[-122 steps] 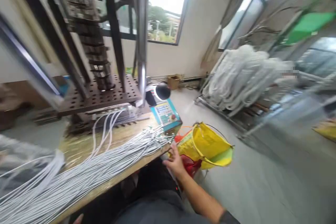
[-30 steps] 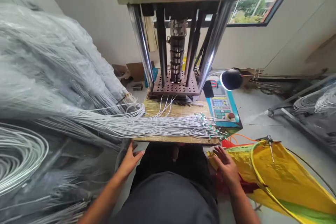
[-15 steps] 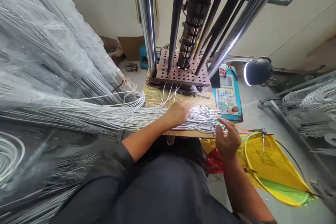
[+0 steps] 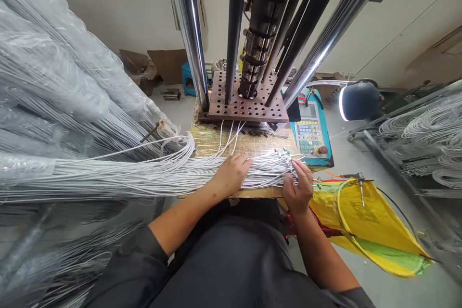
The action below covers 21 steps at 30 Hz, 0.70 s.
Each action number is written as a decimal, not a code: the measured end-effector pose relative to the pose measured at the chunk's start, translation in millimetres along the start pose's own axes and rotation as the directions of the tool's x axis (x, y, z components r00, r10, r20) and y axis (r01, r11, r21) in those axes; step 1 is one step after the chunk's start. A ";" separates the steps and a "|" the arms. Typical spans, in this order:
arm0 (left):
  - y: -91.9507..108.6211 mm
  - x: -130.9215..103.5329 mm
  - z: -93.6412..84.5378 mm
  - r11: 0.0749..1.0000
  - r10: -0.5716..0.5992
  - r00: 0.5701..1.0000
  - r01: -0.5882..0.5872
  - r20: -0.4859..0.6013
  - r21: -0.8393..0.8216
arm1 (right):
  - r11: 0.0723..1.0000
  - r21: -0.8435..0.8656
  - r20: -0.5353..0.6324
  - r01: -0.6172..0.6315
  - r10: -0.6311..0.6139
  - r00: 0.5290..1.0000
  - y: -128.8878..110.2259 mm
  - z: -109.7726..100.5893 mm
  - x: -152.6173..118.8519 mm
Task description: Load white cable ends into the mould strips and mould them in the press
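A thick bundle of white cables [image 4: 144, 173] runs from the left across the work table, with small green and metallic bits at its right-hand ends [image 4: 287, 156]. My left hand [image 4: 233, 173] lies over the bundle from above, its fingers bent around the cables; the fingertips are partly hidden. At the cable ends, my right hand [image 4: 299, 185] has its thumb and fingers curled round the tips, closed on them. Several white cables [image 4: 231, 139] loop back from the bundle to beneath a perforated metal plate [image 4: 249, 108] just behind.
Chrome and black rods [image 4: 191, 33] rise from the plate. A teal control panel [image 4: 310, 130] with pliers on top stands to the right, beside a lit lamp [image 4: 361, 100]. A yellow bag on a hoop [image 4: 364, 211] hangs lower right. Plastic-wrapped cables [image 4: 54, 57] fill the left.
My right hand has moved left and inward, from spread beside the cable ends to closing round them. The left hand stays on the bundle, a little further left in view; the camera has shifted slightly.
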<state>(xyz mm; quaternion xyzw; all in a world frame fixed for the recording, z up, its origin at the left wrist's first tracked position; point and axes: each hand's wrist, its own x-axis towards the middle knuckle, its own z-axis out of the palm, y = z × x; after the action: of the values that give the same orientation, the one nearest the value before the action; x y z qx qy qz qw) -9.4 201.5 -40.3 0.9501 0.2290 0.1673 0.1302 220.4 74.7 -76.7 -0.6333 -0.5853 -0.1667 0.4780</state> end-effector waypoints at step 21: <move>6.9 9.8 -24.6 0.969 0.024 0.976 -0.075 0.215 0.236 | 0.999 -0.003 -0.081 -0.034 0.034 0.996 0.7 5.9 -2.2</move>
<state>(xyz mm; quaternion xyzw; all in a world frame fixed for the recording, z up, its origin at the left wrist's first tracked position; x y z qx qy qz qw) -7.8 204.5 -13.1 0.9766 0.2088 0.0397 0.0325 218.4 78.2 -81.6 -0.6369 -0.5542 -0.1854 0.5028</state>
